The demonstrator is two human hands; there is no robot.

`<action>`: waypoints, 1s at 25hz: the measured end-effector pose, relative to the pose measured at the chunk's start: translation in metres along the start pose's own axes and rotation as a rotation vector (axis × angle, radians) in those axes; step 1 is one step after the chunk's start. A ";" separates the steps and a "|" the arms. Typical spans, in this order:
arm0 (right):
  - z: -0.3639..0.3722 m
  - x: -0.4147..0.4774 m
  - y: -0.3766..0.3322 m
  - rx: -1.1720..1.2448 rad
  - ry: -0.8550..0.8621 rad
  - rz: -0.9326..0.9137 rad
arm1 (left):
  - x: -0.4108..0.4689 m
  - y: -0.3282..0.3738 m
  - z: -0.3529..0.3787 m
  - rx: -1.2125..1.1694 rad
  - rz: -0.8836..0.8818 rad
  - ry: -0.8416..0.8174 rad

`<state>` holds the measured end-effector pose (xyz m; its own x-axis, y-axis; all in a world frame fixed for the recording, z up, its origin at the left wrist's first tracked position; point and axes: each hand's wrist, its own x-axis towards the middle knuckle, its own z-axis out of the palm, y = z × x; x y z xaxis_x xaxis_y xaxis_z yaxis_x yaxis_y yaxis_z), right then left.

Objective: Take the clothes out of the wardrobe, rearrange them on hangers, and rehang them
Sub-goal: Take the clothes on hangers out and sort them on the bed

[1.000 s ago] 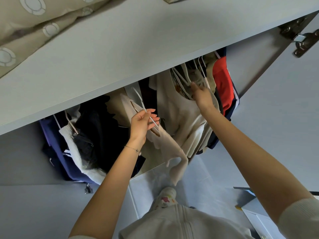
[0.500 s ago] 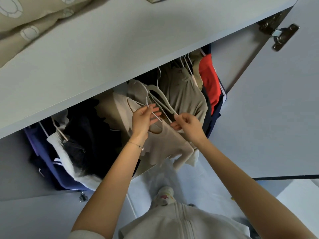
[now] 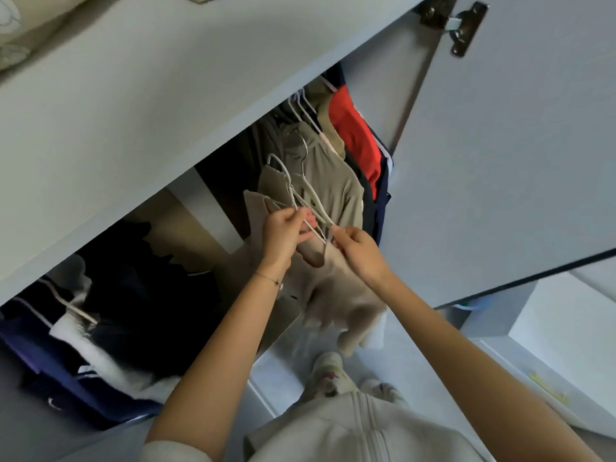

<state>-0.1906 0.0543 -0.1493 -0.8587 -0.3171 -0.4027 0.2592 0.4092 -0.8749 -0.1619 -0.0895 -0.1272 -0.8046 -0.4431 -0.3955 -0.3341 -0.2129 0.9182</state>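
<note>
Removal step: left hand [image 3: 283, 233] and right hand [image 3: 358, 250] both pinch white plastic hangers [image 3: 301, 200] carrying beige knit tops [image 3: 333, 278]; next, draw clear of wardrobe.

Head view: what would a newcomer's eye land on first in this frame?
The hands meet mid-frame: the left hand and right hand pinch a cluster of white hangers carrying a beige top. Behind them, a red garment stands out at the right end of the hanging clothes, beside the open wardrobe door.
</note>
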 end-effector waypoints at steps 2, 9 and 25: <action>-0.012 -0.011 0.007 0.012 0.013 0.005 | -0.001 0.001 0.008 0.183 0.039 -0.094; -0.088 -0.072 0.041 0.021 0.031 -0.055 | 0.005 -0.007 0.035 0.740 0.541 -0.177; -0.223 -0.345 0.190 0.063 0.741 0.105 | -0.179 -0.090 0.268 1.060 1.256 -0.919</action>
<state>0.0563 0.4323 -0.1167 -0.8949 0.3894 -0.2181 0.3623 0.3483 -0.8645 -0.1193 0.2428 -0.1325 -0.6473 0.7259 0.2327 0.7441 0.5354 0.3996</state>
